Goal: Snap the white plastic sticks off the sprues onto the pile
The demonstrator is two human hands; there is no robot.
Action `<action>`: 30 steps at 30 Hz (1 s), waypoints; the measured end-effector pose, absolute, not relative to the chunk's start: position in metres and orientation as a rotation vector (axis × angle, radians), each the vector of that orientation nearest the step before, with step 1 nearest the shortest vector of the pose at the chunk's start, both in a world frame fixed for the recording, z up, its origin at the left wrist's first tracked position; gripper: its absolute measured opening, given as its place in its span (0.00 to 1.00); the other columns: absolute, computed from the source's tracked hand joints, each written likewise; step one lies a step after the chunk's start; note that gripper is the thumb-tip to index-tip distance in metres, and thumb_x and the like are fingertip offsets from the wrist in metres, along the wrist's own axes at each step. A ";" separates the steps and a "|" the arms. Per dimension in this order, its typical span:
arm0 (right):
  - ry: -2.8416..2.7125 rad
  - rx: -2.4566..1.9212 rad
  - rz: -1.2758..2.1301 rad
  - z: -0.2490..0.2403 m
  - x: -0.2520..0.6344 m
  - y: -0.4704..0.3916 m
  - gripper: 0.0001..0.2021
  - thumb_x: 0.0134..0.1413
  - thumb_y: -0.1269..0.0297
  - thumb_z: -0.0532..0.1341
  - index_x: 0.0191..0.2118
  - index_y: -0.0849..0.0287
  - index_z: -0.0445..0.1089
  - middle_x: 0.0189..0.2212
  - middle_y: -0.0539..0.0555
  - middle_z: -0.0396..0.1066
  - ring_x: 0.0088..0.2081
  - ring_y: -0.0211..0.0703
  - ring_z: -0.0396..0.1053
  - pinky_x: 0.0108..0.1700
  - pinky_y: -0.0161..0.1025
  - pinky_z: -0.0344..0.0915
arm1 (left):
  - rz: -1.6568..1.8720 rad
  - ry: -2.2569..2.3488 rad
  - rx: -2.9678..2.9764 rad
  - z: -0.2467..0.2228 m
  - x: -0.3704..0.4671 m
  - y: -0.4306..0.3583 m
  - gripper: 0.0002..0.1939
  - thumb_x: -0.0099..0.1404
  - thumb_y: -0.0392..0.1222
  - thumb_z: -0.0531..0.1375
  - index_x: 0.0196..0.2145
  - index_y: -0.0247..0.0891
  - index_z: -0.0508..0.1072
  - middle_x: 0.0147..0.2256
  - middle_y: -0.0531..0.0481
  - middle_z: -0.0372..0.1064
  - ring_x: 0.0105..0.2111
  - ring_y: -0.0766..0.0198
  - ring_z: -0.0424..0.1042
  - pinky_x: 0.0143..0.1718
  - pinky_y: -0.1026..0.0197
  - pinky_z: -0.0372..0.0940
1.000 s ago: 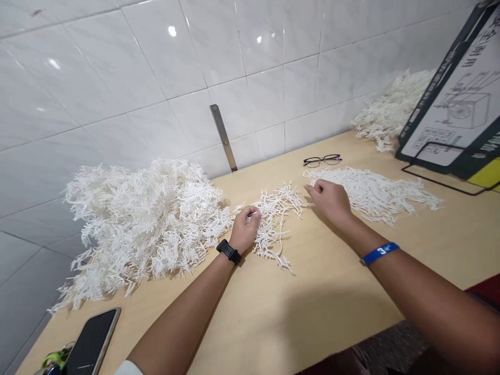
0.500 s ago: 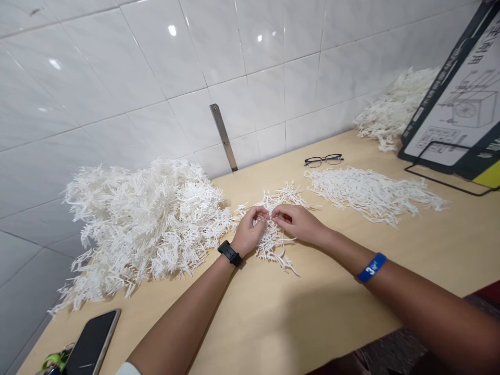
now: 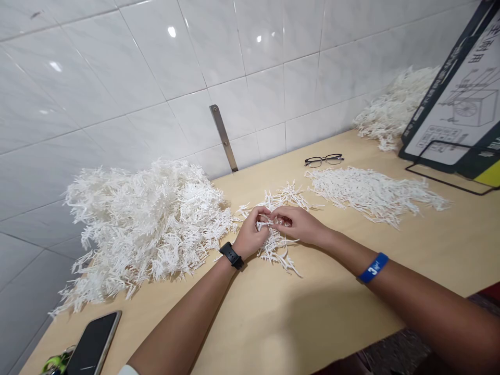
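My left hand [image 3: 252, 233] and my right hand [image 3: 297, 224] meet over a small heap of white branched plastic pieces [image 3: 279, 253] at the middle of the table. Both hands are closed in a pinch, fingertips touching or nearly so, on thin white pieces between them. Exactly where each fingertip grips is partly hidden. To the left rises a big tangled pile of white branched pieces [image 3: 152, 224]. A flatter spread of separate white strips [image 3: 375, 195] lies to the right of my right hand.
Eyeglasses [image 3: 324, 160] rest behind the strips. A phone [image 3: 94, 344] and green-tagged keys [image 3: 57, 361] lie at the front left. At the right, a dark printed box [image 3: 457, 109] stands before another white pile [image 3: 394, 107]. A metal bracket [image 3: 224, 138] is fixed to the tiled wall [image 3: 156, 62].
My fingers have shifted slightly, with the fingertips of both hands now closer together and more curled around the white pieces. The piles and other objects stay where they were.
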State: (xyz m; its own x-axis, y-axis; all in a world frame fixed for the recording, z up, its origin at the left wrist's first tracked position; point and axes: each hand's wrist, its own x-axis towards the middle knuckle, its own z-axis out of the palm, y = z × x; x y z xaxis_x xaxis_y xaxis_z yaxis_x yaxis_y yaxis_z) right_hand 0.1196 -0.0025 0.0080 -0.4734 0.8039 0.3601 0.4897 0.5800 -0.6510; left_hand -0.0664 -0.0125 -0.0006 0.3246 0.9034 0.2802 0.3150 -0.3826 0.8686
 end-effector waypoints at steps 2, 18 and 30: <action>-2.191 -0.979 0.578 0.006 0.119 -0.003 0.11 0.55 0.66 0.59 0.44 0.57 0.73 0.36 0.53 0.73 0.33 0.39 0.65 0.35 0.34 0.59 | 1.056 1.064 1.887 -0.001 -0.065 -0.012 0.18 0.58 0.29 0.55 0.46 0.38 0.65 0.41 0.47 0.69 0.41 0.63 0.68 0.47 0.58 0.64; -2.113 -0.955 0.581 0.008 0.117 -0.004 0.08 0.59 0.69 0.54 0.36 0.58 0.71 0.32 0.53 0.72 0.33 0.40 0.66 0.36 0.35 0.58 | 1.123 1.126 1.918 -0.001 -0.065 -0.014 0.06 0.65 0.41 0.58 0.38 0.36 0.71 0.39 0.45 0.72 0.40 0.62 0.71 0.45 0.58 0.65; -2.151 -0.998 0.646 0.006 0.115 -0.004 0.08 0.58 0.61 0.57 0.33 0.58 0.70 0.25 0.49 0.66 0.29 0.37 0.61 0.32 0.33 0.54 | 1.240 1.190 1.997 0.007 -0.065 -0.015 0.05 0.62 0.40 0.59 0.31 0.38 0.73 0.34 0.48 0.71 0.37 0.61 0.69 0.40 0.59 0.64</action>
